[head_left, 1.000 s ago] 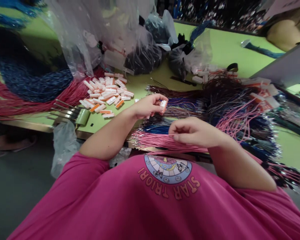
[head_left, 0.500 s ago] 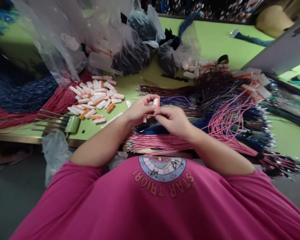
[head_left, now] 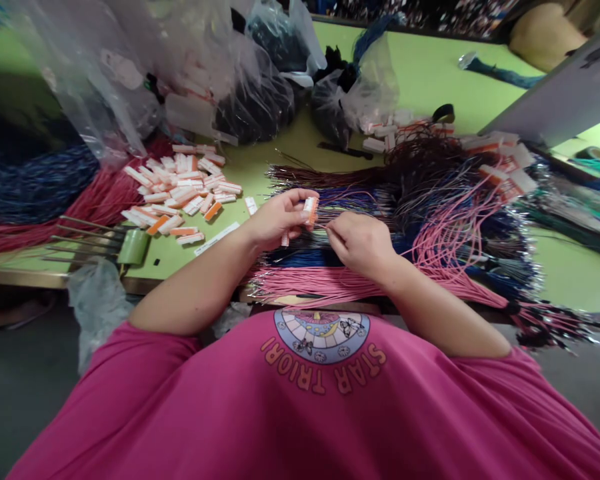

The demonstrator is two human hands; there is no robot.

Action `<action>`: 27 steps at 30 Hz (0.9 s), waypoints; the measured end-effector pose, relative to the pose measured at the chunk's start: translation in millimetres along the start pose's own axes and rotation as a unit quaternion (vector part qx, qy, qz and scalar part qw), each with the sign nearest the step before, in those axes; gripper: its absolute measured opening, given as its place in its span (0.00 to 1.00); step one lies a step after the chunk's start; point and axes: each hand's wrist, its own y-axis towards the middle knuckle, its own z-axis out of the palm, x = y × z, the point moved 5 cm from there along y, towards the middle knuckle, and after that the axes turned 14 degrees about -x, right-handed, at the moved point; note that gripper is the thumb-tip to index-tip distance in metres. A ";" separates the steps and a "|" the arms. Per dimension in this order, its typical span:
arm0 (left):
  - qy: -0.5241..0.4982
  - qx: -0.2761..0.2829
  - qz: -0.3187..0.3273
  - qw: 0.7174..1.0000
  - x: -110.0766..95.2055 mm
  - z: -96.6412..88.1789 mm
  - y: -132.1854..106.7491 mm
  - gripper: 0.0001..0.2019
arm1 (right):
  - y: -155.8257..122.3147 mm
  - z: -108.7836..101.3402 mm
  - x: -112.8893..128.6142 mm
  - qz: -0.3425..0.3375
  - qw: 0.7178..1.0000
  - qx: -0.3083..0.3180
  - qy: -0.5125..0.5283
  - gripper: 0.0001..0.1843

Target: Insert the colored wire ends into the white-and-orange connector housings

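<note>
Slender, smooth pink wires (head_left: pixel 305 283) lie in a straight bundle along the near edge of the green surface (head_left: pixel 440 73); left along that edge sits a green cylinder (head_left: pixel 134 247) with thin straight rods. Beyond the pink wires, the left hand (head_left: pixel 283 220) grips a small, ribbed connector block (head_left: pixel 311 212) of white and orange plastic above the surface. The right hand (head_left: pixel 363 243), fingers closed, pinches a thin wire (head_left: pixel 322 227) just beside it. Farther left spreads a loose heap of oblong blocks (head_left: pixel 185 183). Behind, crinkled clear bags (head_left: pixel 260 87) bulge darkly; toward the far edge lies a blue cable bundle (head_left: pixel 505 75)
</note>
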 end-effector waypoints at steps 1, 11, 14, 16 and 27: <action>0.002 -0.002 0.002 1.000 0.0 -0.6 0.5 0.29 | 0.1 0.5 0.3 -0.007 1.000 0.010 -0.014 0.23; 0.067 -0.007 0.041 0.997 3.4 -8.2 3.3 0.27 | 1.7 -2.5 -1.9 0.011 0.999 0.042 0.007 0.22; 0.080 -0.008 0.041 0.996 3.0 -6.0 1.7 0.28 | 2.5 0.1 -0.6 0.007 0.998 0.060 -0.005 0.21; 0.089 -0.017 0.046 0.995 3.5 -4.0 0.4 0.27 | 3.4 2.4 1.9 0.002 0.997 0.076 -0.013 0.20; 0.082 -0.017 0.067 0.994 5.7 -2.7 1.3 0.27 | 9.8 7.7 3.1 0.034 0.993 0.034 0.112 0.15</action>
